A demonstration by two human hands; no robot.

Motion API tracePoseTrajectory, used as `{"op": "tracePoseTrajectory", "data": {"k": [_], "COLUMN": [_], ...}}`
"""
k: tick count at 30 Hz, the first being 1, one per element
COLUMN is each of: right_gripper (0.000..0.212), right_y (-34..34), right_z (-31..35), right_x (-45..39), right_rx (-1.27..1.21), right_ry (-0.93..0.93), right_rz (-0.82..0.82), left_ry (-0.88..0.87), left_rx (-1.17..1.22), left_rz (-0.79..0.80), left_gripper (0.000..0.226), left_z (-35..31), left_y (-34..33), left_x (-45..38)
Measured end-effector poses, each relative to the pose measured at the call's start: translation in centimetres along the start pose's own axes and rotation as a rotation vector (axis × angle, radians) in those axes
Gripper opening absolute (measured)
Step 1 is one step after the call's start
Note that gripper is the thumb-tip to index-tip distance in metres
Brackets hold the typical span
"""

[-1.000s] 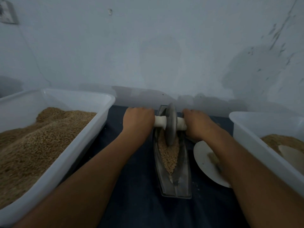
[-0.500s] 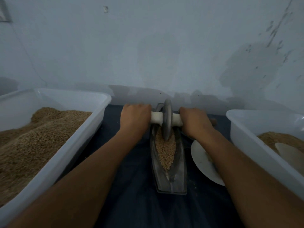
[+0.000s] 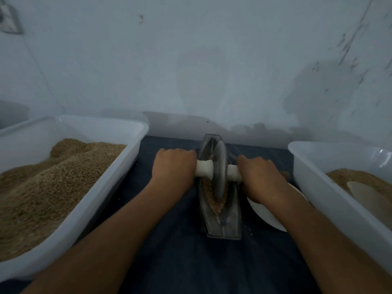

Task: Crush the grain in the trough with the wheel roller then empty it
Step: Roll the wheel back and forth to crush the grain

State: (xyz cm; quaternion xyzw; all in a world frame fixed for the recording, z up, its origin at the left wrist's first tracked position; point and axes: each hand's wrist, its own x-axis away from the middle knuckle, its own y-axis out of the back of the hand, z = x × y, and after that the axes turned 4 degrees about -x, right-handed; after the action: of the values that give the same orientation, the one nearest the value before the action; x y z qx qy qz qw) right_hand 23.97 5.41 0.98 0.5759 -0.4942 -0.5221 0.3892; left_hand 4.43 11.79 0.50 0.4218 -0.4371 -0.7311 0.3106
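A narrow boat-shaped metal trough (image 3: 231, 221) lies lengthwise on the dark cloth in the middle. Brown grain (image 3: 214, 203) fills its groove. The wheel roller (image 3: 219, 170), a grey metal disc on a pale wooden axle, stands upright in the groove at about the trough's middle. My left hand (image 3: 172, 166) grips the axle's left end. My right hand (image 3: 259, 177) grips its right end. Both fists hide the handle tips.
A big white tub (image 3: 101, 200) heaped with whole grain stands at the left. Another white tub (image 3: 331, 187) at the right holds finer meal and a pale scoop (image 3: 364, 194). A white plate (image 3: 265, 213) lies under my right wrist. The wall rises close behind.
The wheel has rolled back toward me from the trough's far end to about its middle, and both hands came with it. Less grain shows in front of the disc.
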Motion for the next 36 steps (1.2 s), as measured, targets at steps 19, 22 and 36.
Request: {"op": "tracePoseTrajectory", "data": {"k": [19,22,36], "right_gripper": [0.033,0.040,0.041], "right_y": [3.3,2.8,0.0], "right_z": [-0.5,-0.3,-0.3], "right_x": [1.8,1.3,-1.6], "right_rx": [-0.157,-0.157,-0.100], "right_ry": [0.049,0.023,0.022], "right_rz": [0.285,0.259,0.009], "left_ry": [-0.009,-0.011,0.010], "left_rx": [0.070,0.039,0.040], "left_rz": [0.296,0.247,0.146], "left_gripper": [0.031,0.027,0.022], "left_z": [0.4,0.1,0.2], "left_y": [3.5,3.2,1.1], "left_x": [1.0,1.1,-0.7]}}
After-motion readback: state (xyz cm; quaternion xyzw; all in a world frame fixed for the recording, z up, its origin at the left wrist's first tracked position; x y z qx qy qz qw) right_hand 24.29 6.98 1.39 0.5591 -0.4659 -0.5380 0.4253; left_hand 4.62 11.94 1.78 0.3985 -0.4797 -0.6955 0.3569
